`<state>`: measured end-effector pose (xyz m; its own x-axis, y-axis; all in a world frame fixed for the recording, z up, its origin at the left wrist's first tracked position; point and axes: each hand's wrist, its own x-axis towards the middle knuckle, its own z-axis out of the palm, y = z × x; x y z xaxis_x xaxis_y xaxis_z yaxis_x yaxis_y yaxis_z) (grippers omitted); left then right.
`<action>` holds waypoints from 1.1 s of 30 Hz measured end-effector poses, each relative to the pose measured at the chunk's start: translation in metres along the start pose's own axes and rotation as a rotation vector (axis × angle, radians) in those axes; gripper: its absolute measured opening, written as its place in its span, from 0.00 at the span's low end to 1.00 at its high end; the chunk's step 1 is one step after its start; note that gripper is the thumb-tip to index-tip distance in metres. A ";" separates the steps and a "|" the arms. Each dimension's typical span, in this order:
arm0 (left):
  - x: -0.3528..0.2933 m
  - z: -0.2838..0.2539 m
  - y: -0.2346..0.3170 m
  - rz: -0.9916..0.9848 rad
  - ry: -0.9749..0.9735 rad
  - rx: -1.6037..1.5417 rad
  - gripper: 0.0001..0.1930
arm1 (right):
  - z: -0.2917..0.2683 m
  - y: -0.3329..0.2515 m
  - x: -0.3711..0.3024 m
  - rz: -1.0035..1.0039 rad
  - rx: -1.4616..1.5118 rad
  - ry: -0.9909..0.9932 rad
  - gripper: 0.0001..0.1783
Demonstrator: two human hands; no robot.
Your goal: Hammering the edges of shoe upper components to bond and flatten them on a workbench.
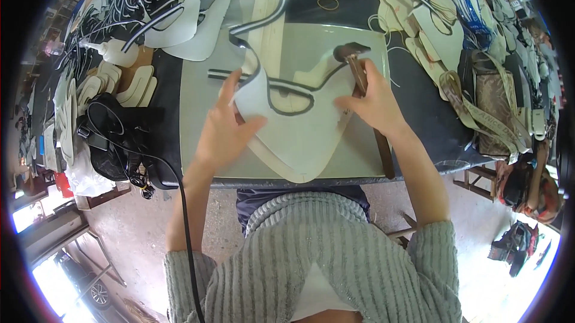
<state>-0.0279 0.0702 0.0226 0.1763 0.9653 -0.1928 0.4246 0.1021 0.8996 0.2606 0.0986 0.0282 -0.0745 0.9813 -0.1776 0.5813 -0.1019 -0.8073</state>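
Note:
On the greenish board (pixel 203 149) lies a pale, pointed, curved sheet piece (pixel 293 143), which looks like a shoe-upper part. Black-and-white piping strip (pixel 272 104) curves along its inner edge, and loose ends stick out above it. My left hand (pixel 224 125) rests at the piece's left side, thumb spread from the fingers. On the right, my right hand (pixel 377 98) grips a hammer (pixel 357 71) close under its dark head. The hammer's brown handle runs below the palm toward the board's near edge. My right thumb points at the sheet's right edge.
Stacked pale cut pieces (pixel 428 41) and a bag with straps (pixel 494 101) stand at right. Piping strips (pixel 129 0), a white squeeze bottle (pixel 117 52) and more pieces (pixel 138 86) fill the left. A black cable (pixel 182 215) hangs past my left arm.

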 end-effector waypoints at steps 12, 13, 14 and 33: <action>0.000 -0.006 -0.015 0.018 -0.053 -0.142 0.47 | 0.006 0.006 0.014 -0.034 0.082 -0.096 0.33; 0.000 -0.007 -0.011 0.009 -0.060 -0.126 0.47 | 0.006 0.007 0.014 -0.041 0.126 -0.105 0.33; 0.000 -0.007 -0.009 0.000 -0.068 -0.110 0.47 | 0.006 0.008 0.014 -0.038 0.127 -0.108 0.33; -0.041 0.064 -0.004 0.611 0.048 0.575 0.33 | 0.004 0.007 0.011 -0.034 0.063 -0.079 0.32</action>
<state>0.0205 0.0145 0.0021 0.4899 0.8216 0.2915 0.6558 -0.5676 0.4977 0.2607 0.1082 0.0185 -0.1581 0.9688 -0.1911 0.5251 -0.0814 -0.8472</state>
